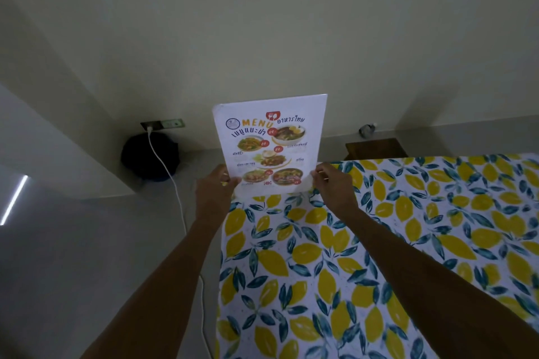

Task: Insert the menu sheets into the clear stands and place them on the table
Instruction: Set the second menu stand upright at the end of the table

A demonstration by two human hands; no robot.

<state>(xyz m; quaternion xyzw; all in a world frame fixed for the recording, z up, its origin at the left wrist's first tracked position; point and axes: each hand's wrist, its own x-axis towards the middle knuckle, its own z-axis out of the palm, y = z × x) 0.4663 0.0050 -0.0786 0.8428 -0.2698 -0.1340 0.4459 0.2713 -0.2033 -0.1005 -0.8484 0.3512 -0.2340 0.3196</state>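
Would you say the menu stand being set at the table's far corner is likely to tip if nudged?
Probably: the menu stand is tall, thin and upright at the table edge. It looks rigid, not bowing. Both the left hand and the right hand steady its base.

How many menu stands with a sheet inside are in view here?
1. The menu stand stands upright at the far left corner of the lemon-print table, held at its lower edges by the left hand and right hand. Others may sit out of frame.

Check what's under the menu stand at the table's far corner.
The menu stand stands upright on the lemon-print tablecloth at its far left corner, left hand and right hand gripping its lower edges. Its base and the cloth directly beneath are hidden.
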